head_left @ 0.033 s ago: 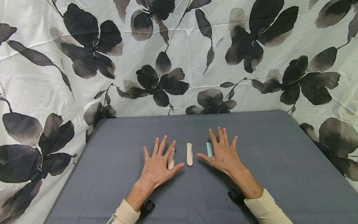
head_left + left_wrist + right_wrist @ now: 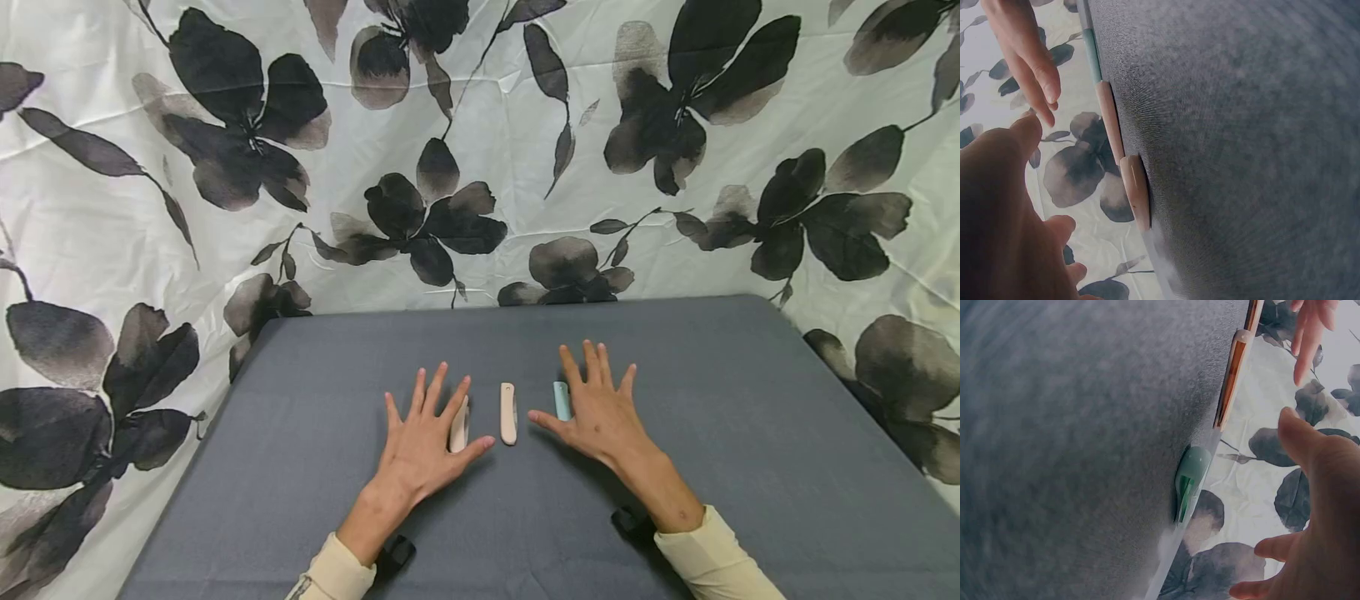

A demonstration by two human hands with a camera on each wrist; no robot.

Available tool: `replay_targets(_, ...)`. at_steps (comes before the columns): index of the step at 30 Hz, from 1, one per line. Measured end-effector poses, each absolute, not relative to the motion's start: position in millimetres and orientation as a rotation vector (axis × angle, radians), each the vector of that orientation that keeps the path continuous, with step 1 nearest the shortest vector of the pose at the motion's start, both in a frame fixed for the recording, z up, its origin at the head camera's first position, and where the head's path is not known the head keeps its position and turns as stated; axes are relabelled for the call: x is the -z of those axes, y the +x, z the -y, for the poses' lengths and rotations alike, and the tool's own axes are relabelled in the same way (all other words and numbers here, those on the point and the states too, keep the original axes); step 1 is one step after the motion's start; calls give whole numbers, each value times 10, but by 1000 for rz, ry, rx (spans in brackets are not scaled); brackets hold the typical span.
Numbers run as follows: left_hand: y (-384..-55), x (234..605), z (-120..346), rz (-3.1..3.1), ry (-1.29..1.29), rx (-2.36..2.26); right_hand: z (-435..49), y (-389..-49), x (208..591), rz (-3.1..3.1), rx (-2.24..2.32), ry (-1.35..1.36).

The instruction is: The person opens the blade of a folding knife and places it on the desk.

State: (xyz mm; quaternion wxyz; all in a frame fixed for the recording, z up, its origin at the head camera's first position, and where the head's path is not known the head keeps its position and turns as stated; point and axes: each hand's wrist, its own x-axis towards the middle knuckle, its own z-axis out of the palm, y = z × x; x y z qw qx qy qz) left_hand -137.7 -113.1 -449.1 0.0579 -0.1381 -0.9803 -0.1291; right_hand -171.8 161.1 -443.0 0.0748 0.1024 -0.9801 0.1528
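Note:
Three slim, closed pieces shaped like folding knives lie in a row on the grey cloth. The left cream piece [image 2: 460, 427] is partly hidden under my left hand [image 2: 423, 446], which hovers with fingers spread. In the middle, another cream piece [image 2: 508, 414] shows whole, with a small hole at its far end and a shiny strip along its right side. My right hand [image 2: 600, 412], fingers also spread, partly covers the teal piece [image 2: 562, 402]. The right wrist view shows a slot along this teal piece [image 2: 1191, 472]. Both hands are above the pieces, holding nothing.
The grey cloth [image 2: 337, 367] covers the whole table. A white sheet with dark flowers [image 2: 525, 125] hangs behind it and at both sides. Black straps with small cameras [image 2: 397, 552] sit at the wrists, below the cream sleeves [image 2: 712, 554].

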Motion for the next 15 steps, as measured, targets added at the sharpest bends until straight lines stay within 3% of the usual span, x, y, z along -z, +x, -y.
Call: replay_targets(15,-1409,4485,1135,3002,-407,403,-1577,-1772,4448,2941,-516,318)
